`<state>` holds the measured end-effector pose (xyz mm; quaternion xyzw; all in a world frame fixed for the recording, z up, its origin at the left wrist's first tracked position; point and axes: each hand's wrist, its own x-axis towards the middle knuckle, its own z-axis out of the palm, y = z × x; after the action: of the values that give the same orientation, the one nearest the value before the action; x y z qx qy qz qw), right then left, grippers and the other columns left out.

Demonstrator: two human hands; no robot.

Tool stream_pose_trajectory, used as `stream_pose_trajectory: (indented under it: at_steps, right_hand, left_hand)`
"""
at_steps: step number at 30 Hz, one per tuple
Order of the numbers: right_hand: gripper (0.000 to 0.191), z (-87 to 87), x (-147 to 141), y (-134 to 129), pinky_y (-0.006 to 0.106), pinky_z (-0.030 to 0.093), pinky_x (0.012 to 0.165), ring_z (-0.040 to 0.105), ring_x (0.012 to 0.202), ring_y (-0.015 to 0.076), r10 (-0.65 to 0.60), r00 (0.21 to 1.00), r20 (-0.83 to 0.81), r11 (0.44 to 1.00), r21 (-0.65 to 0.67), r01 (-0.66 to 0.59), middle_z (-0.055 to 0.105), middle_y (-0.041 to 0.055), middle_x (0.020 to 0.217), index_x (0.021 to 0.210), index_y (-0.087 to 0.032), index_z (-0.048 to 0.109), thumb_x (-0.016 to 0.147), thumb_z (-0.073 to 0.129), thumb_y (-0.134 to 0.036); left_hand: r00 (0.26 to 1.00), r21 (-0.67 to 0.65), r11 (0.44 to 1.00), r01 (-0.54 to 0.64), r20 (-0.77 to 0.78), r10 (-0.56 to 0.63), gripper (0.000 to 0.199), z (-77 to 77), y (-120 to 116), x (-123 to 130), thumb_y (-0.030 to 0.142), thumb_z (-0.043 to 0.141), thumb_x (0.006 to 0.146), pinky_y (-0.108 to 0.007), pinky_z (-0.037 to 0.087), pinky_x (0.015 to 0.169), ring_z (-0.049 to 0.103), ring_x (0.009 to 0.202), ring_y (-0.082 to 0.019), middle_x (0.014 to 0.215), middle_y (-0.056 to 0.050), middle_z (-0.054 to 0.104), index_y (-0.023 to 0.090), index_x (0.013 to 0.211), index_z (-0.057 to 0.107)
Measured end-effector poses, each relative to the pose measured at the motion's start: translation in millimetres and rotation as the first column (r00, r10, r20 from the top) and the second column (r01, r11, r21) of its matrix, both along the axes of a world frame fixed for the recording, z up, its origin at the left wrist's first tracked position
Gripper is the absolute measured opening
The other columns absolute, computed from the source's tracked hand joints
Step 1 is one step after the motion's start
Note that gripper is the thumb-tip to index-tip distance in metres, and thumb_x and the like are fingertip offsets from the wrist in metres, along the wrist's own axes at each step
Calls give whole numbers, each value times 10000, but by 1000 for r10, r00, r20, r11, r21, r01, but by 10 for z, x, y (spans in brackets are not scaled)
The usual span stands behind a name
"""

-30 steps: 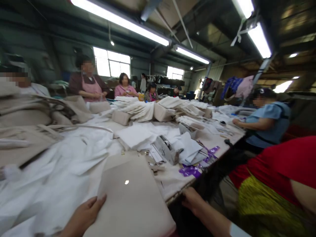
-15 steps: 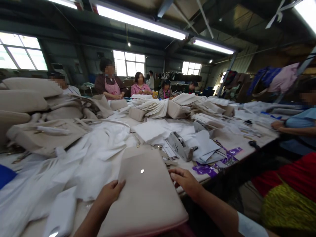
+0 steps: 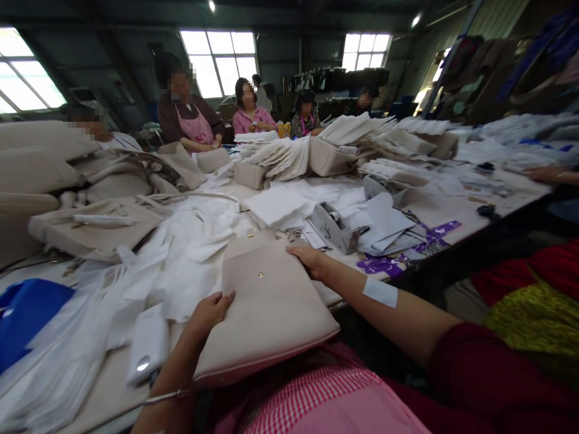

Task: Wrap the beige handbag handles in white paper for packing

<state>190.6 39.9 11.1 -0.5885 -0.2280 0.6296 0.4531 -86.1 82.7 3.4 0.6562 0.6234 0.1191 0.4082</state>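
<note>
A flat beige bag [image 3: 271, 319] with a small round gold stud [image 3: 261, 275] lies in front of me, its near edge at the table's front edge, close to my apron. My left hand [image 3: 211, 310] grips the bag's left side, thumb on top and fingers partly hidden underneath. At the upper right corner, my right hand [image 3: 312, 260] is closed on the bag's edge, with its lower fingers hidden. Small gold hardware [image 3: 250, 233] lies just beyond the bag's far edge.
A grey tape dispenser [image 3: 335, 226] stands beyond my right hand, near purple strips [image 3: 382, 265]. White sheets [image 3: 190, 241] and a white device [image 3: 148, 343] lie to the left, with a blue object [image 3: 31, 313]. Beige bags [image 3: 94, 229] pile up behind. Co-workers sit or stand across the table.
My right hand has moved from beside the bag's right edge up to its far right corner and taken hold there. My left hand stays on the left side. The view has tilted down.
</note>
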Motion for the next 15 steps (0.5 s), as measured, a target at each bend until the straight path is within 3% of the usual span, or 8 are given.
stream_pose_trajectory:
  at_steps: [5, 10, 13, 15]
  right_hand:
    - [213, -132, 11, 143, 377, 584, 654, 677, 644, 206, 25, 998, 50, 999, -23, -24, 708, 99, 716, 934, -95, 638, 897, 517, -266]
    - [170, -181, -24, 171, 319, 541, 720, 686, 805, 246, -32, 946, 322, 998, 55, 15, 723, 110, 866, 863, -117, 671, 699, 661, -161]
    - [205, -164, -40, 197, 344, 492, 835, 636, 1011, 327, -44, 881, 471, 996, 87, 3, 711, 156, 958, 790, -116, 670, 589, 709, -117]
    - [223, -153, -35, 197, 344, 465, 876, 595, 1091, 346, -46, 853, 520, 995, 103, -9, 698, 174, 1006, 782, -116, 667, 568, 729, -126]
  left_hand:
    - [999, -128, 991, -36, 36, 41, 335, -47, 80, -20, 502, 628, 766, -259, 541, 613, 701, 705, -232, 708, -43, 736, 178, 804, 704]
    - [982, -236, 972, -8, 181, 52, 499, 171, 159, 21, 624, 631, 760, -322, 560, 623, 699, 735, -261, 775, -99, 741, 144, 883, 687]
    - [994, -148, 988, 34, 109, -17, 620, 307, 250, 104, 709, 543, 770, -330, 548, 616, 700, 754, -268, 850, -112, 743, 135, 968, 671]
    - [987, -15, 994, 111, -114, -112, 602, 326, 319, 172, 694, 494, 797, -334, 538, 649, 699, 788, -280, 864, -123, 740, 134, 923, 673]
